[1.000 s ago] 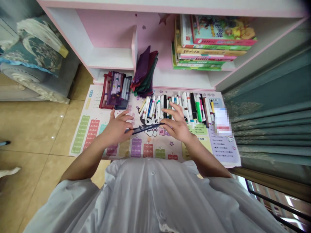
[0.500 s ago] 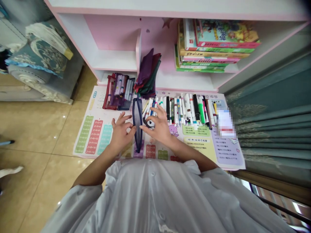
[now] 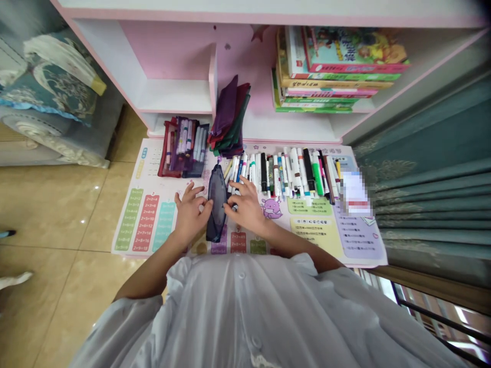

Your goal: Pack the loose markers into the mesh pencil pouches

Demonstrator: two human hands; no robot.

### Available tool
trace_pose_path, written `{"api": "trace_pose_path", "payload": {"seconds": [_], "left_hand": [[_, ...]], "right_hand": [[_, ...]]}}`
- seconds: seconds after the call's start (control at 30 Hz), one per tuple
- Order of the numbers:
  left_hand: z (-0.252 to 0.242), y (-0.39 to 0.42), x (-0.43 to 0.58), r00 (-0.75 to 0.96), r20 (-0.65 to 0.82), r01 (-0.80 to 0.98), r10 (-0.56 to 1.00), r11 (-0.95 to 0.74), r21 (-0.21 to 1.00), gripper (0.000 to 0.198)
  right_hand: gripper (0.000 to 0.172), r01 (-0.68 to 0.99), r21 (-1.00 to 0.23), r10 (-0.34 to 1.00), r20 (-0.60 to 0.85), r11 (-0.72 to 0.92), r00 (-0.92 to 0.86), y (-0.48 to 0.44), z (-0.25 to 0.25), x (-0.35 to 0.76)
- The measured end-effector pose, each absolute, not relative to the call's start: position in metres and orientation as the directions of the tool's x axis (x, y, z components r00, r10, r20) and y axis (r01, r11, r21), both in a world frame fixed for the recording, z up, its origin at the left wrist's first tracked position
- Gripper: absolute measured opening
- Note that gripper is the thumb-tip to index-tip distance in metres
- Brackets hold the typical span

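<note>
A dark blue mesh zip pouch lies lengthwise between my hands, its mouth spread apart. My left hand pinches its left edge between thumb and forefinger, the other fingers fanned out. On the opposite edge, my right hand grips the pouch in the same way. Just beyond my right hand runs a row of markers in many colours. At the back left sit filled mesh pouches holding more markers. A stack of purple, red and green pouches leans by the shelf divider.
The printed desk mat with times tables covers the desktop. A pink and white shelf rises behind it, with stacked books at the right. A blurred-out rectangular thing lies at the mat's right edge, near a grey-green curtain.
The pouch's mouth has widened, and its near end looks broader. My right fingers have drawn in closer to the pouch's edge. The camera view has shifted slightly.
</note>
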State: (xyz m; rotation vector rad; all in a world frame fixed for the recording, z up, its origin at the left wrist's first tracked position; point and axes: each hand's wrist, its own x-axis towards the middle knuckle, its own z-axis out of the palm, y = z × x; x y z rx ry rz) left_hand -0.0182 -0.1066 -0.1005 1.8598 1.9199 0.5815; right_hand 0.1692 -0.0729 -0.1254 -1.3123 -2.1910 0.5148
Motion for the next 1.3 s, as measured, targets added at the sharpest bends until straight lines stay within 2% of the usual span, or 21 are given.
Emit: {"api": "trace_pose_path", "payload": {"seconds": [0.17, 0.33, 0.53, 0.77, 0.87, 1.07, 1.2, 1.3], "left_hand": [[-0.105, -0.105, -0.017, -0.06, 0.032, 0.81, 0.998, 0.03, 0.585, 0.033], [-0.105, -0.102, -0.016, -0.03, 0.019, 0.782, 0.999, 0.011, 0.623, 0.032], [-0.102, -0.098, -0.016, -0.003, -0.022, 0.784, 1.0, 0.016, 0.621, 0.03], [-0.093, -0.079, -0.022, 0.013, -0.082, 0.865, 0.997, 0.03, 0.501, 0.012], [-0.09, -0.066, -0.025, 0.022, -0.102, 0.88, 0.995, 0.029, 0.474, 0.014], [-0.094, -0.054, -0.027, 0.028, -0.101, 0.867, 0.995, 0.026, 0.498, 0.019], [-0.096, -0.057, -0.027, 0.034, -0.086, 0.838, 0.996, 0.019, 0.545, 0.02], [-0.098, -0.061, -0.027, 0.04, -0.071, 0.827, 0.997, 0.007, 0.562, 0.02]], "right_hand": [[0.031, 0.73, -0.537, 0.904, 0.311, 0.423, -0.295, -0.054, -0.125, 0.181], [0.025, 0.864, -0.412, 0.922, 0.363, 0.291, -0.138, -0.021, -0.127, 0.196], [0.022, 0.918, -0.33, 0.961, 0.234, 0.219, -0.146, -0.001, -0.136, 0.195], [0.024, 0.951, -0.249, 0.975, 0.169, 0.183, -0.143, 0.004, -0.136, 0.187], [0.027, 0.962, -0.22, 0.983, 0.126, 0.163, -0.138, 0.005, -0.134, 0.186], [0.025, 0.951, -0.272, 0.987, 0.108, 0.147, -0.122, 0.003, -0.132, 0.189], [0.014, 0.918, -0.364, 0.973, 0.214, 0.158, -0.083, -0.006, -0.124, 0.191], [0.017, 0.878, -0.436, 0.955, 0.288, 0.197, -0.071, -0.02, -0.111, 0.187]]}}
